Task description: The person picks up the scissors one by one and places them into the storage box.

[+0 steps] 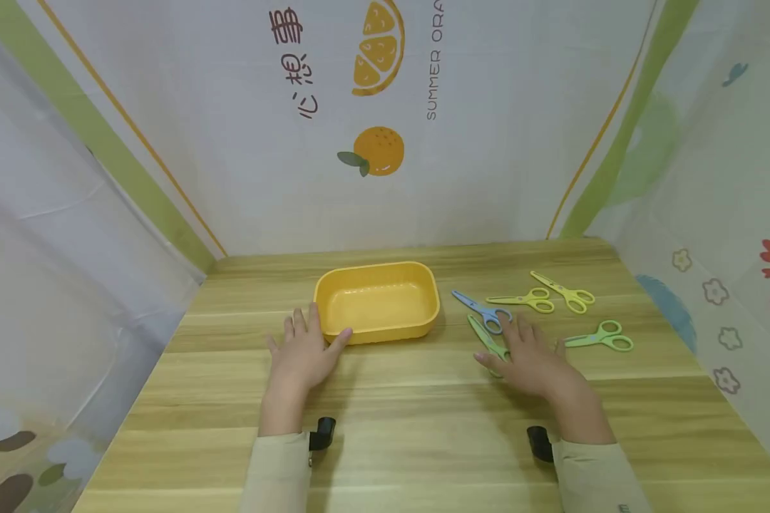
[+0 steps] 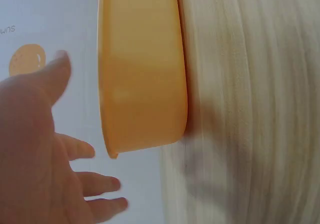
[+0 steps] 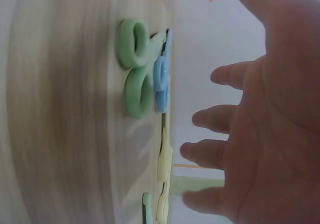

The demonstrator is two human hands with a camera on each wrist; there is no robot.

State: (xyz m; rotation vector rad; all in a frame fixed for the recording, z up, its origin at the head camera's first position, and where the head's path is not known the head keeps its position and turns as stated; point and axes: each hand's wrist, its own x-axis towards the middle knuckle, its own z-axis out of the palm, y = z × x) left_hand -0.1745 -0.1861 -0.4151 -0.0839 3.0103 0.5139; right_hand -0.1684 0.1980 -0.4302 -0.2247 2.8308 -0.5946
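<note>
A yellow-orange plastic basin (image 1: 378, 335) stands on the wooden table with nothing in it. My left hand (image 1: 300, 360) is spread at its near left corner; in the left wrist view the fingers hang beside the basin wall (image 2: 142, 84), and contact is not clear. My right hand (image 1: 532, 363) hovers with spread fingers over a pair of green scissors (image 1: 484, 333), partly hiding it. Just beyond the fingertips lie blue scissors (image 1: 478, 306). The right wrist view shows the palm apart from the green handle loops (image 3: 132, 49).
Two pairs of yellow scissors (image 1: 520, 301) (image 1: 563, 291) lie farther back on the right. Another green pair (image 1: 599, 336) is to the right of my right hand. A printed curtain (image 1: 462, 178) hangs behind the table (image 1: 411, 427).
</note>
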